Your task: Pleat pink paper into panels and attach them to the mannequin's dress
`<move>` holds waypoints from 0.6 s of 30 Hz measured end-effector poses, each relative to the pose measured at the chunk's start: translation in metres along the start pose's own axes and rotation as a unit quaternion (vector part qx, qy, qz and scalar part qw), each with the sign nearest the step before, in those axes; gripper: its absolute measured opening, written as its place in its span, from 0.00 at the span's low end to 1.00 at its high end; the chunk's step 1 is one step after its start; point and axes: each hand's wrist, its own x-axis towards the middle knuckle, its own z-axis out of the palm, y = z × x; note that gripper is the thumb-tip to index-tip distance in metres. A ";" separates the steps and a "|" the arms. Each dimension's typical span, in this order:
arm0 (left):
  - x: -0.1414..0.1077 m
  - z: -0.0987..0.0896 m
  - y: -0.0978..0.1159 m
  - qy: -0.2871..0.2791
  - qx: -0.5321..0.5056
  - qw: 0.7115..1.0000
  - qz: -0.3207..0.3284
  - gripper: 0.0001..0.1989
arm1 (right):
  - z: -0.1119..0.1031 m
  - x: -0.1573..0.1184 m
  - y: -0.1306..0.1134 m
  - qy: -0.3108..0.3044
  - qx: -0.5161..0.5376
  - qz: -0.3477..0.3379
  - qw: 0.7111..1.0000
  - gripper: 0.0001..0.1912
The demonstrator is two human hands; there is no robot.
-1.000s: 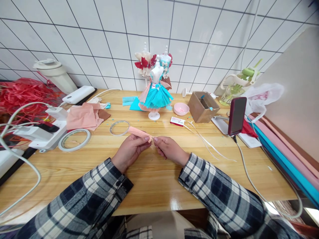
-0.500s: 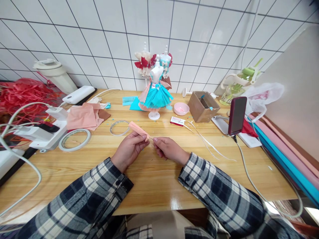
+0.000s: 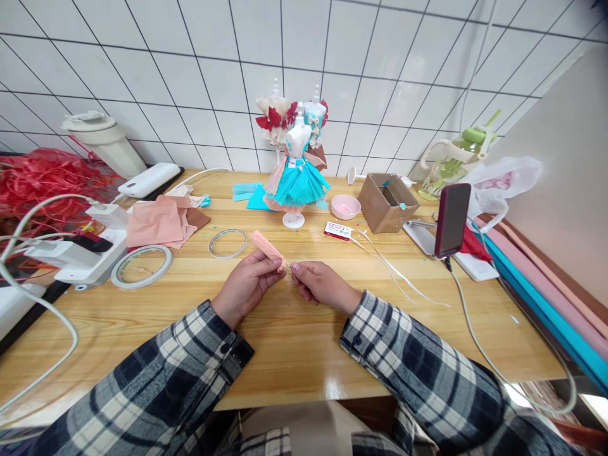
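Pinched between the thumb and fingers of my left hand (image 3: 253, 278) is a narrow, folded strip of peach crepe paper (image 3: 266, 247). Its far end points up and left, and its ruffled near end lies by my fingertips. My right hand (image 3: 320, 284) is closed in a pinch just right of that near end. Whatever sits between the right fingertips is too small to make out. Both hands are above the wooden table (image 3: 294, 354). Beyond them a small white dress form (image 3: 299, 142) wears a turquoise and peach paper skirt (image 3: 299, 183).
Tape rolls (image 3: 228, 244) and peach paper sheets (image 3: 159, 221) lie to the left, near a power strip (image 3: 90, 266). On the right are a pink bowl (image 3: 346, 207), a cardboard box (image 3: 387, 206), white ribbons (image 3: 394, 269) and an upright phone (image 3: 452, 221) with a trailing cable.
The far end of the peach strip has tipped slightly to the right. Both hands stay in almost the same place.
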 end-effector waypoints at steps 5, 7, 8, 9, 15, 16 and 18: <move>-0.001 0.000 0.000 0.002 0.002 1.000 -0.002 0.08 | 0.000 -0.001 -0.002 0.003 0.001 -0.001 1.000 0.23; -0.001 0.000 0.000 0.004 0.002 1.000 -0.003 0.08 | 0.000 -0.001 -0.002 0.001 0.001 0.000 1.000 0.23; -0.001 0.000 0.000 0.004 0.002 1.000 -0.003 0.09 | 0.000 -0.001 -0.002 0.001 0.002 -0.001 1.000 0.23; -0.001 0.000 0.000 0.004 0.002 1.000 -0.004 0.09 | 0.000 0.000 -0.001 0.002 0.004 -0.002 1.000 0.23; -0.001 0.001 0.000 0.005 0.004 1.000 -0.004 0.09 | 0.000 0.000 0.002 0.000 0.017 -0.005 1.000 0.22; -0.001 0.002 0.001 0.005 0.006 1.000 -0.004 0.09 | 0.000 0.000 0.002 0.001 0.016 -0.004 1.000 0.22; -0.002 0.002 0.001 0.003 0.010 1.000 -0.006 0.09 | 0.001 0.000 0.001 0.000 0.013 -0.004 1.000 0.22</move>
